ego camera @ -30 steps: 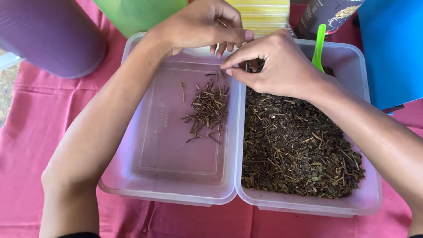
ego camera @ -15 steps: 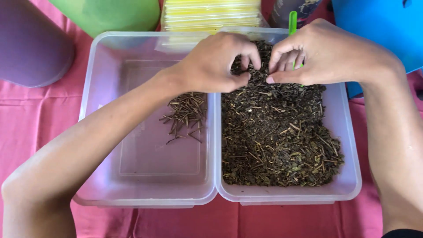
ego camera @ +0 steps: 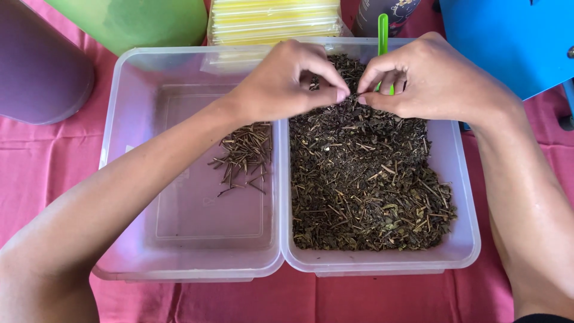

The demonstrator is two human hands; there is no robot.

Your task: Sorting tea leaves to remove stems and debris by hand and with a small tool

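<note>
Head view: the person is leaning both forearms over two clear plastic tubs sitting side by side, walls touching. The left hand (ego camera: 284, 81) is reaching across from the left tub (ego camera: 128, 179) and is pinching thumb against forefinger above the far end of the right tub (ego camera: 463, 239); whether a bit of stem is caught in that pinch cannot be told. The right hand (ego camera: 433, 81) is curling beside it, fingertips nearly meeting the left hand's, thumb and fingers closed in a like pinch, contents not visible. Below them the dried leaf mix (ego camera: 365, 179), dark with pale stems, is filling the right tub. A small heap of sorted stems (ego camera: 242, 155) is lying in the left tub near the shared wall. A green plastic scoop handle (ego camera: 382, 33) is standing up behind the right hand. Beyond the tubs, a packet of yellow straws (ego camera: 272, 21) is lying flat, a green round container (ego camera: 137, 21) and a purple one (ego camera: 36, 66) to its left, a blue box (ego camera: 508, 42) to the right. A pink cloth (ego camera: 42, 161) is covering the surface.
</note>
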